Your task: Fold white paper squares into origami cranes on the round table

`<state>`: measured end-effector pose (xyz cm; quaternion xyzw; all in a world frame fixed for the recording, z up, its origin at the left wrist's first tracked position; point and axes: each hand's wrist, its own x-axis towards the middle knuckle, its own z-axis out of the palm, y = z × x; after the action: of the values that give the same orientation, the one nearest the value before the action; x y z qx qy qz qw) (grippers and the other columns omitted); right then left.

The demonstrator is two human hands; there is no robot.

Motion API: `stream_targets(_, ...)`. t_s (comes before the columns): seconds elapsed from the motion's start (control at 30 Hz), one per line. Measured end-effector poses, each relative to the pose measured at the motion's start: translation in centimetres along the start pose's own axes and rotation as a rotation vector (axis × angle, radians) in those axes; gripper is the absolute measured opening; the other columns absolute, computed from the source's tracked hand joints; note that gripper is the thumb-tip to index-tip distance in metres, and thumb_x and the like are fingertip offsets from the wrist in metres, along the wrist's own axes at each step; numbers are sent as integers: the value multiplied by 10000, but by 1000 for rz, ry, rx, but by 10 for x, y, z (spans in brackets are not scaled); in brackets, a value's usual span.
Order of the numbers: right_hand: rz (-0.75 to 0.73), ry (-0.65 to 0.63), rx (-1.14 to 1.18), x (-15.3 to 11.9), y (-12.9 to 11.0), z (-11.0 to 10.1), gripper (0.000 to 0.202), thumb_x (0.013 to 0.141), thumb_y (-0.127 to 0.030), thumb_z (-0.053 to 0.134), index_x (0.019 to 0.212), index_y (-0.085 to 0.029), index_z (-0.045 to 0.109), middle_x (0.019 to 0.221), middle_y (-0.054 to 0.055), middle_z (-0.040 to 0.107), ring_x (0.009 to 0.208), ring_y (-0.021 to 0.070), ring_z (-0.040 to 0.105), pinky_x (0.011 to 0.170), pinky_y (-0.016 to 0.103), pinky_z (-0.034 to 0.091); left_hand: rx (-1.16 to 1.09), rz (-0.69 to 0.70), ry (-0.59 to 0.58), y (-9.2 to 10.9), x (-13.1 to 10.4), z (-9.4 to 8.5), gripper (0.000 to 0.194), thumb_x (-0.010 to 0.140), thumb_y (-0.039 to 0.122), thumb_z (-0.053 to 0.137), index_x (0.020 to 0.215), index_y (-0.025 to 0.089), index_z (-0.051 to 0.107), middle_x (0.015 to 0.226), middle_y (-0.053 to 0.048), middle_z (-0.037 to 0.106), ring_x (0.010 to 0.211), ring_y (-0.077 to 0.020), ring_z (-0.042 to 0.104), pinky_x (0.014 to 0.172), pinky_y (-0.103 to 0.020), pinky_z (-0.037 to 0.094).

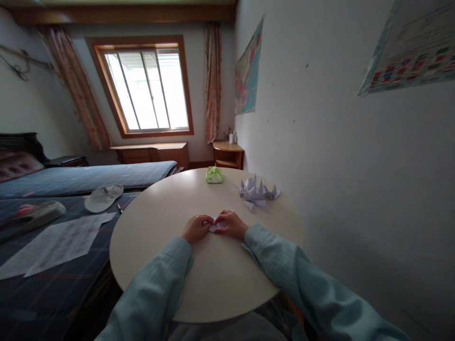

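The fingers of the left hand (196,228) and of the right hand (231,224) are bent together upon one small piece of paper (213,226), each hand holding it from its own side. Because the hands cover most of it, I cannot tell its exact shape or its folds. The paper is low at the tabletop (152,237), in front of the person; it seems held so in order that both hands can press and steady it, with the flat surface as support.

Beyond the right hand, toward the wall (341,175), lies a group of pointed folded papers (255,190), close to one another. Probably they are put there to be out of the way of the wrists. The green and white packet (214,175) is farther forward, near the far edge.

The tabletop is round, and its near edge curves below the two sleeves, so the elbows have no support from it. On the left side there is wider room for moving a hand, up to the edge by the bed (135,195). On the right side, the folded papers and the wall make the room narrower.
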<state>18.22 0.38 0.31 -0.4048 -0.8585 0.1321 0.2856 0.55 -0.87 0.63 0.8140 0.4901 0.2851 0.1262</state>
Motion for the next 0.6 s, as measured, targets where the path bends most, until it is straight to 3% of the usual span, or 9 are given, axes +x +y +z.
stream_targets(0.4,-9,16,36,0,0,1,226,667,-390,592,767,-200,661,799,36,583,752,123,533,708,237,380,-23,-20,-4,-4,2,2,261,646,142,434,747,221,661,806,23,657,706,-100,553,708,-196,413)
stream_targets(0.6,-3,15,19,4,3,4,168,724,-285,545,752,-171,664,741,38,584,680,105,521,648,214,382,-2,-35,-19,5,1,-3,239,693,214,426,762,197,655,787,5,651,654,-96,534,630,-192,399)
